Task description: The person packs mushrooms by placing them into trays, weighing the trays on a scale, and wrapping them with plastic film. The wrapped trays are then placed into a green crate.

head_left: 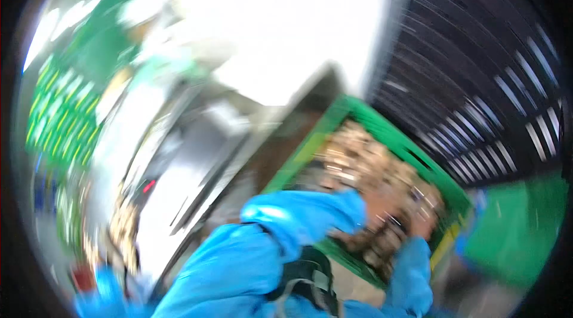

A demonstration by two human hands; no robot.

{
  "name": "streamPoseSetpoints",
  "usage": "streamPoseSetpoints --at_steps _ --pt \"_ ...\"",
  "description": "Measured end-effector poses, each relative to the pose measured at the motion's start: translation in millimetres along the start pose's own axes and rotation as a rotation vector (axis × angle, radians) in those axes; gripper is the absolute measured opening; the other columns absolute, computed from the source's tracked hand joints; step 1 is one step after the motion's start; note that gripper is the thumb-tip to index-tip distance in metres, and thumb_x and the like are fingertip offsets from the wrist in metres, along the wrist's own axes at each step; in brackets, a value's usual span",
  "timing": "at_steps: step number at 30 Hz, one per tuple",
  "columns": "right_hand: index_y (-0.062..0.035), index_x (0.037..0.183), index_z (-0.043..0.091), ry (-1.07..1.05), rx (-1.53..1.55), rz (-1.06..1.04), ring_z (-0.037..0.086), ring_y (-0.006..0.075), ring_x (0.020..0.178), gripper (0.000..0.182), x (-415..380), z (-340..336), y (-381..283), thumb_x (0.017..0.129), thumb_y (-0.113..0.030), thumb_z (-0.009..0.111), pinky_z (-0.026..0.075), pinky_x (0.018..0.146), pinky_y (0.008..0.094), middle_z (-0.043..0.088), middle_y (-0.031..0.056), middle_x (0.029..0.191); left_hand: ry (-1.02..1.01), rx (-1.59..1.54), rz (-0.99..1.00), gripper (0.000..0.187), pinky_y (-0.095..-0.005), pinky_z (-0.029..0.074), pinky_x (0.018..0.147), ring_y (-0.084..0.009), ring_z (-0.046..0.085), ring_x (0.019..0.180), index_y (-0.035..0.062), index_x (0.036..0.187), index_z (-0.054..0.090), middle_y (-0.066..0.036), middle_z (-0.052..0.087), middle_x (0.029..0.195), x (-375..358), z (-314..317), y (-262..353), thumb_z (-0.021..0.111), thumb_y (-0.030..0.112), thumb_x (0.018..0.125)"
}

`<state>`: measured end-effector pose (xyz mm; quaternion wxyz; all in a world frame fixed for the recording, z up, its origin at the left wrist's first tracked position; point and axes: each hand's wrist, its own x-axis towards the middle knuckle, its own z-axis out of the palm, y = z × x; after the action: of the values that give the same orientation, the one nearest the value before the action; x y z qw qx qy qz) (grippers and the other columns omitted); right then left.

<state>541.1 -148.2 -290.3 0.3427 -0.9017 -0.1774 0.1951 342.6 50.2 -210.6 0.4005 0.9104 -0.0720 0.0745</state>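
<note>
A green plastic crate [382, 124] stands in front of me, filled with blurred light-brown lumpy pieces [352, 145] whose kind I cannot make out. Inside it, my left hand [381, 207] reaches down among the pieces from a blue sleeve. My right hand [422, 222] is close beside it, near the crate's right side, also among the pieces. Motion smears the fingers of both hands, so their grip does not show.
Black slatted crates [459, 49] rise at the right, above a green surface [513, 228]. To the left lies a shiny metal work surface [197, 163]. Stacked green crates [62, 112] stand farther left. At the lower left, a blue sleeve [107, 294] shows, blurred.
</note>
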Motion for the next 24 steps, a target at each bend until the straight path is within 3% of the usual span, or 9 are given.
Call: streamPoseSetpoints --at_steps 1,2,4,6,10,13,17,20,24 --pt "-0.0051 0.115 0.047 -0.266 0.42 -0.074 0.058 0.0247 0.098 0.041 12 -5 2 0.078 -0.015 0.062 0.049 0.08 0.0404 0.058 0.0127 0.11 0.38 0.323 0.067 0.055 -0.0492 0.025 0.107 -0.0365 0.034 0.127 0.0083 0.117 0.051 -0.019 0.037 0.135 -15 30 -5 0.066 0.028 0.068" --pt "-0.0058 0.116 0.046 -0.594 0.593 -0.079 0.058 0.0231 0.091 0.029 78 1 85 0.088 -0.014 0.046 0.051 0.072 0.0372 0.058 0.0125 0.109 0.071 0.221 -0.139 0.05 -0.0486 0.027 0.105 -0.0359 0.04 0.12 0.0082 0.116 0.052 -0.019 0.044 0.127 -36 -43 56 0.061 0.03 0.073" --pt "0.0058 0.121 0.049 -0.444 0.458 -0.533 0.059 0.0301 0.1 0.038 78 -21 46 0.086 -0.008 0.045 0.049 0.085 0.0349 0.056 0.0212 0.115 0.216 -0.07 -0.171 0.044 -0.0474 0.034 0.097 -0.0318 0.052 0.102 0.0088 0.115 0.053 -0.015 0.055 0.105 -95 -89 102 0.059 0.029 0.077" --pt "0.0051 0.12 0.05 -0.035 0.126 -0.144 0.058 0.0296 0.1 0.036 -32 -50 -150 0.088 -0.011 0.047 0.048 0.085 0.0359 0.058 0.0205 0.113 0.438 -0.165 -0.294 0.039 -0.0434 0.04 0.089 -0.0321 0.054 0.098 0.0051 0.118 0.051 -0.013 0.058 0.099 -182 -142 162 0.056 0.023 0.084" --pt "0.0041 0.118 0.052 -0.302 0.234 -0.145 0.058 0.0287 0.1 0.034 -166 3 -332 0.091 -0.016 0.049 0.047 0.087 0.0375 0.06 0.0195 0.109 1.163 -0.007 -0.613 0.03 -0.0368 0.048 0.081 -0.03 0.059 0.094 0.0042 0.111 0.058 -0.015 0.061 0.105 -385 -167 244 0.061 0.015 0.083" --pt "-0.0032 0.128 0.045 -1.459 0.26 -0.375 0.055 0.0366 0.105 0.04 -283 97 -404 0.091 -0.018 0.05 0.043 0.093 0.0374 0.056 0.0201 0.117 1.893 -0.215 -0.904 0.028 -0.0295 0.045 0.086 -0.0149 0.057 0.097 0.001 0.113 0.057 -0.008 0.062 0.105 -547 -116 271 0.055 0.01 0.087" --pt "0.0053 0.128 0.043 -2.184 -0.149 -0.591 0.058 0.0219 0.1 0.041 -529 223 -486 0.089 -0.007 0.048 0.045 0.088 0.0312 0.058 0.0153 0.114 2.66 -0.071 -0.945 0.036 -0.0279 0.034 0.095 -0.0153 0.048 0.107 0.0004 0.121 0.05 -0.008 0.055 0.114 -740 -56 293 0.053 0.018 0.089" --pt "0.0074 0.129 0.039 -2.068 0.051 -0.413 0.054 0.02 0.106 0.047 -652 357 -492 0.089 -0.012 0.054 0.042 0.091 0.0289 0.055 0.0146 0.119 2.706 -0.076 -1.055 0.05 -0.0314 0.032 0.1 -0.0233 0.043 0.12 -0.0043 0.129 0.04 -0.017 0.046 0.129 -841 -51 299 0.054 0.022 0.089" --pt "0.0088 0.133 0.031 -1.624 -0.295 -1.002 0.047 0.0332 0.117 0.075 -737 530 -517 0.078 -0.028 0.065 0.038 0.098 0.0357 0.045 0.0266 0.127 2.423 0.123 -1.588 0.068 -0.0381 0.029 0.103 -0.0366 0.038 0.124 -0.0077 0.131 0.035 -0.027 0.04 0.132 -930 -56 268 0.051 0.041 0.086"
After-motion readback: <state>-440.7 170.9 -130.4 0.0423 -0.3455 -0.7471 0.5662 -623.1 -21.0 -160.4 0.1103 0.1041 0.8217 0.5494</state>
